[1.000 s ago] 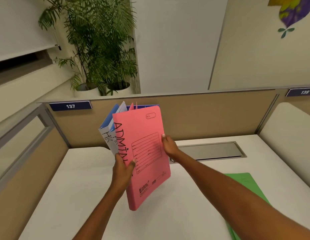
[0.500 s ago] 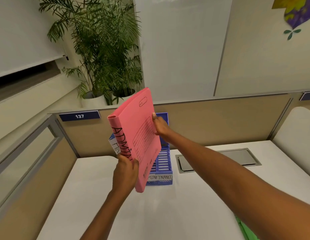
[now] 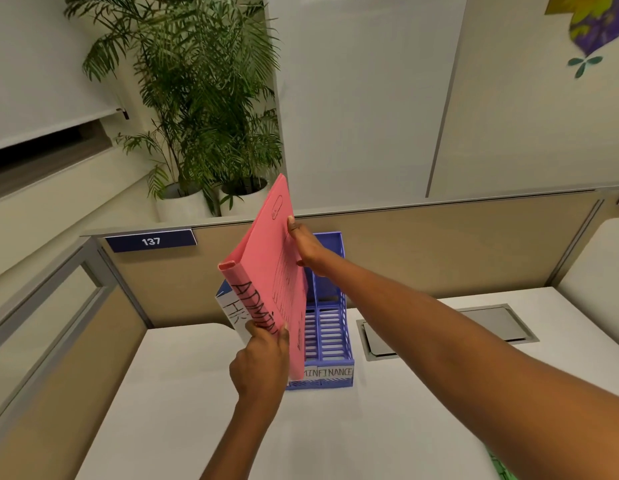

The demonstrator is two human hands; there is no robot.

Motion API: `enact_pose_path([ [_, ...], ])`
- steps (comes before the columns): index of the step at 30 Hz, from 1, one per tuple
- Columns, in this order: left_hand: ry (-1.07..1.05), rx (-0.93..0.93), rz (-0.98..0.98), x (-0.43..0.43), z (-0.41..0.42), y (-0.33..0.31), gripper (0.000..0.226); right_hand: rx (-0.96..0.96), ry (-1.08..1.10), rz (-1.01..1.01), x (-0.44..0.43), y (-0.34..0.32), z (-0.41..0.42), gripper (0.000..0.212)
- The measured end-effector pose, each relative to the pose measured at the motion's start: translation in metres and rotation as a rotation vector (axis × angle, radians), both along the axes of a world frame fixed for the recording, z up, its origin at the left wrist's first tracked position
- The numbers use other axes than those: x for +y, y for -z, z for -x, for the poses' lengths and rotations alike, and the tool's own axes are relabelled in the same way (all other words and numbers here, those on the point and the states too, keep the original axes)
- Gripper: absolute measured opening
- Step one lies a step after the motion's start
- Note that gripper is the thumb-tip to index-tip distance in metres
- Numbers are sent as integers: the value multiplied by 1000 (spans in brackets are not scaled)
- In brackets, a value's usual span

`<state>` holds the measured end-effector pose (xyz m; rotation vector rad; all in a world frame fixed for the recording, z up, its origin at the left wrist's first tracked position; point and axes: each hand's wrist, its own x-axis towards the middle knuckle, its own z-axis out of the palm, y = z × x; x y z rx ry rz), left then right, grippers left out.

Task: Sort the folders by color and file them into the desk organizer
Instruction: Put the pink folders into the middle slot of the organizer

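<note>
My left hand [image 3: 261,362] grips the pink folder [image 3: 263,258] at its near end and my right hand [image 3: 308,245] pinches its far edge, so next I lower it into the organizer [image 3: 330,327], in what looks like the ADMIN slot.

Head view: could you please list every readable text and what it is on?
"137": blue plate.
"ADMIN": spine of the pink folder.
"HR": spine of the white folder.
"MIN", "FINANCE": front labels of the desk organizer.
Printed form on the pink folder: too small to read.
</note>
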<state>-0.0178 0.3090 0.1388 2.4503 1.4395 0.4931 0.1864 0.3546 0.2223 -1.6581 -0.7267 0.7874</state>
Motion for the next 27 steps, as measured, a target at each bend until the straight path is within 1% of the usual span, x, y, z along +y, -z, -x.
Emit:
enact_pose_path([
  [3, -13, 50, -14, 1, -14, 8, 60, -16, 24, -23, 12, 0, -7, 75],
  [6, -51, 49, 27, 1, -26, 15, 59, -65, 6, -23, 21, -1, -14, 77],
  [9, -71, 22, 81, 0, -39, 22, 54, -91, -4, -18, 26, 5, -21, 78],
  [12, -92, -23, 137, -2, -49, 30, 46, -79, 13, -16, 29, 14, -27, 78],
  [16, -76, 10, 156, -3, -55, 46, 39, -43, 19, 38, 32, 23, -27, 91],
  [18, -69, 42, 143, -2, -58, 50, 38, -33, 10, 32, 32, 27, -25, 93],
  [22, -73, 115, 129, -1, -68, 55, 40, -43, -9, -3, 30, 36, -10, 90],
  [24, -89, 138, 132, 0, -73, 58, 41, -65, -5, -51, 28, 40, -2, 84],
  [27, -99, 177, 176, -1, -77, 63, 47, -27, 26, -127, 19, 44, 10, 77],
])
